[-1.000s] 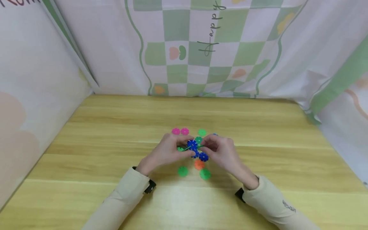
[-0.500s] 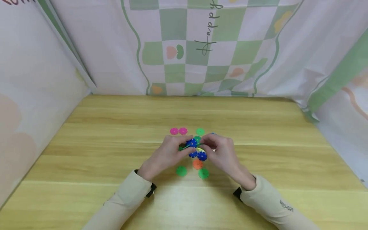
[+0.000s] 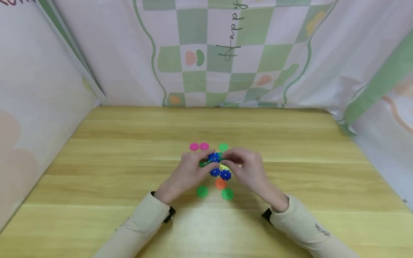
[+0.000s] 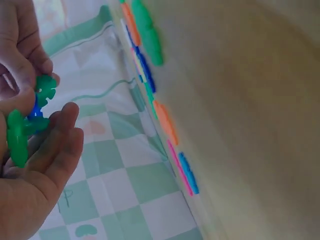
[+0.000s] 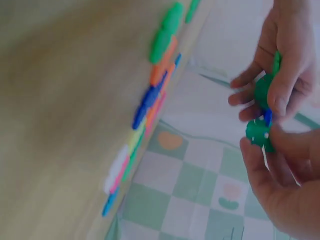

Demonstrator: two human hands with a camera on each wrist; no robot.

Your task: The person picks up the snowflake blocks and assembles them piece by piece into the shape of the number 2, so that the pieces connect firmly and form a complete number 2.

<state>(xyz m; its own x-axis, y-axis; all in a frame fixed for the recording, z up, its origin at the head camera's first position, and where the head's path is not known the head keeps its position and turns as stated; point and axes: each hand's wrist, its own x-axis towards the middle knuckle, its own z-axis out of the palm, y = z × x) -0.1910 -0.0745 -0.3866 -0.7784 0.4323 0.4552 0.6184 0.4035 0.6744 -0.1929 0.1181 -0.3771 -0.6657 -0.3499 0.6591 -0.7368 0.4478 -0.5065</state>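
Note:
My left hand (image 3: pixel 188 172) grips a small joined piece above the table: a dark blue notched plastic disc (image 3: pixel 213 157) with green discs slotted into it. One of these green discs (image 4: pixel 17 137) stands out at the thumb side in the left wrist view. From the other side my right hand (image 3: pixel 250 166) pinches a green notched disc (image 5: pixel 257 132) between thumb and fingertips, at the blue disc's right edge. The right wrist view shows the green disc meeting the blue one; whether it sits fully in the slot cannot be made out. Fingers hide part of the piece.
Loose discs lie flat under and around the hands: two pink discs (image 3: pixel 199 146), a light green disc (image 3: pixel 223 147), dark blue discs (image 3: pixel 225 175), an orange disc (image 3: pixel 221 184) and green discs (image 3: pixel 202 191) nearer me. A checked curtain (image 3: pixel 219 57) hangs behind the wooden table (image 3: pixel 129 129).
The right hand's green disc has come closer to the blue disc, and the held piece has risen slightly. Both hands keep their grip. The head view has shifted a little.

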